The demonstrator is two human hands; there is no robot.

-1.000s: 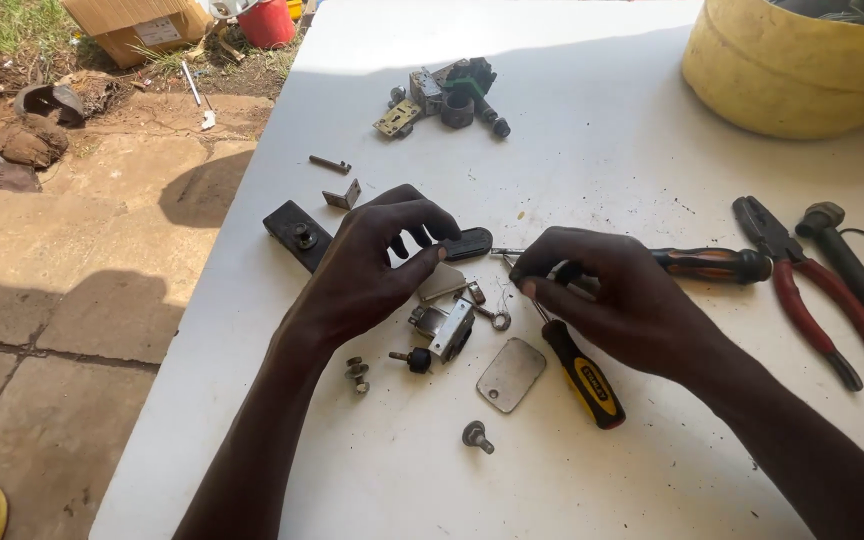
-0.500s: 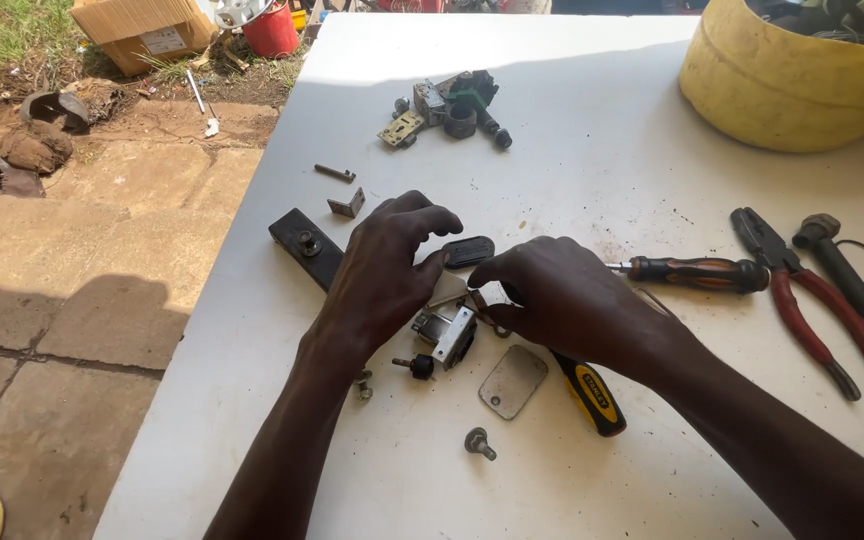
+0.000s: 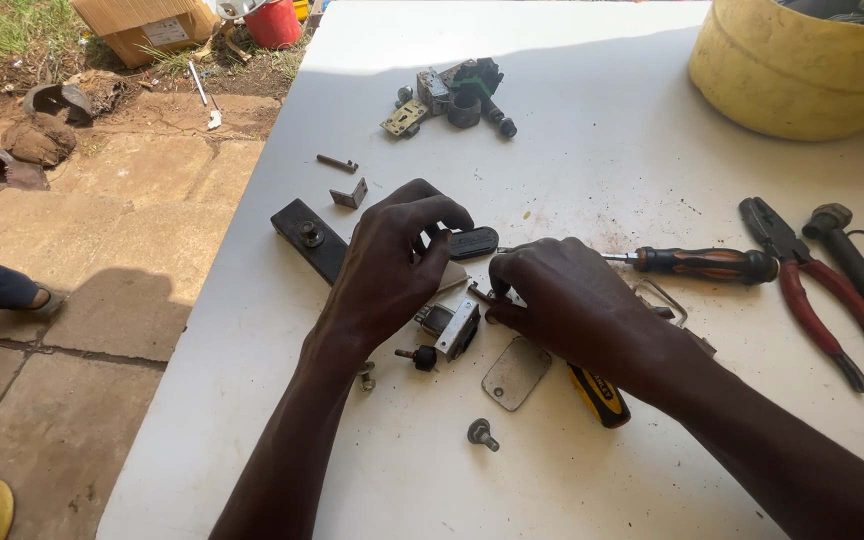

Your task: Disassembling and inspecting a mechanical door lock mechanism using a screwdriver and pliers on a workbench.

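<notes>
At the centre of the white counter (image 3: pixel 592 160), the left hand (image 3: pixel 392 265) arches over a small metal lock mechanism (image 3: pixel 452 325), fingers curled down and pressing on it, thumb tip just beside a black oval key fob (image 3: pixel 474 242) at its 1 o'clock. The right hand (image 3: pixel 567 300) sits at 3 o'clock of the mechanism, closed in a pinch on a small metal part at the mechanism's upper edge; what exactly it pinches is too small to tell.

A flat grey metal plate (image 3: pixel 515 373) lies at 5 o'clock of the mechanism, a loose bolt (image 3: pixel 482 433) at 6 o'clock. A yellow-and-black handled tool (image 3: pixel 600 396) pokes out from under the right wrist. A screwdriver with an orange-and-black handle (image 3: pixel 702 263) lies at 3 o'clock of the right hand, red-handled pliers (image 3: pixel 817 295) further on. A black bar with a knob (image 3: pixel 309 238) lies at 9 o'clock of the left hand. A cluster of lock parts (image 3: pixel 452 95) sits at 12 o'clock, a yellow tub (image 3: pixel 802 75) at 1 o'clock.
</notes>
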